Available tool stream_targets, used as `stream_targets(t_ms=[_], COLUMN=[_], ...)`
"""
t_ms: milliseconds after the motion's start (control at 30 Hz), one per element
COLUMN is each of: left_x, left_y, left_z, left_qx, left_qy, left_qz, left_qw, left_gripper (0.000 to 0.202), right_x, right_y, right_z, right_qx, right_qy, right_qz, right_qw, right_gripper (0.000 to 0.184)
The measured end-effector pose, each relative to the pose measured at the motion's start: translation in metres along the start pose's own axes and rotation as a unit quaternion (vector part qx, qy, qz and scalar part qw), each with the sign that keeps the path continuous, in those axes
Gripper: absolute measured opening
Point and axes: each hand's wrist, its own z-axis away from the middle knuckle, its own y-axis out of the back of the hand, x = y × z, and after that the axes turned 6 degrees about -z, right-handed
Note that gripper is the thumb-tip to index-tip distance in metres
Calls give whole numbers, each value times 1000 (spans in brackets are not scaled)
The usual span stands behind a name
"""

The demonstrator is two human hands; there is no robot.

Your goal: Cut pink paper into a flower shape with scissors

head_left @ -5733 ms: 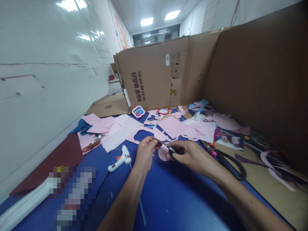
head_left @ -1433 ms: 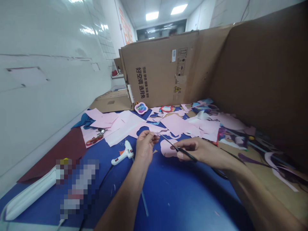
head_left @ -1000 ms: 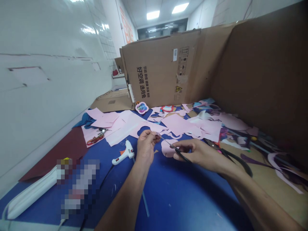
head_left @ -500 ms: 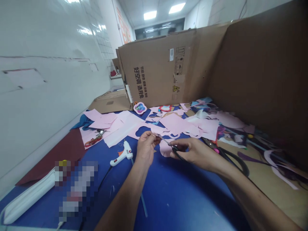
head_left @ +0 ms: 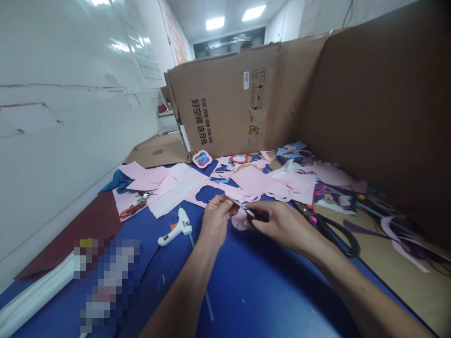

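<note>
My right hand [head_left: 278, 220] grips a pair of small black-handled scissors [head_left: 261, 218], its blades pointing left toward my left fingertips. With thumb and fingers pinched together, my left hand [head_left: 215, 220] is at the blade tips. What it pinches is too small and too covered by the fingers to make out. Below the scissors, a pink felt piece [head_left: 239, 220] with a rounded edge shows on the blue table, partly behind the hands. Just beyond my hands lie pink felt sheets [head_left: 252, 178], one with a cut-out opening.
To the left lie a white glue gun [head_left: 178, 228], a glue stick [head_left: 208, 300] and small scissors with orange handles [head_left: 136, 206]. Large black-handled shears [head_left: 334, 230] lie to the right. A cardboard box [head_left: 225, 103] walls off the back, where a flower-shaped felt piece [head_left: 202, 159] leans.
The view has shifted slightly, so the table things appear a little further left. My right hand and the scissors have come nearer to my left fingertips. Both hands keep their grip.
</note>
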Motion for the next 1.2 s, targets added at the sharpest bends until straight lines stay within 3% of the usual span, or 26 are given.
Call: stream_targets(t_ms=[200,1200], left_x=[0,8], left_y=[-1,9], left_z=[1,-3], left_qx=[-7,-26], left_qy=[2,13], left_qz=[3,-82], left_qw=[1000,996], left_gripper=[21,21], right_x=[-4,-5], right_y=[1,4], right_z=[1,2], right_qx=[-8,4], right_qy=[14,34], right_qz=[3,-13], right_qw=[1000,999], right_gripper=[22,22])
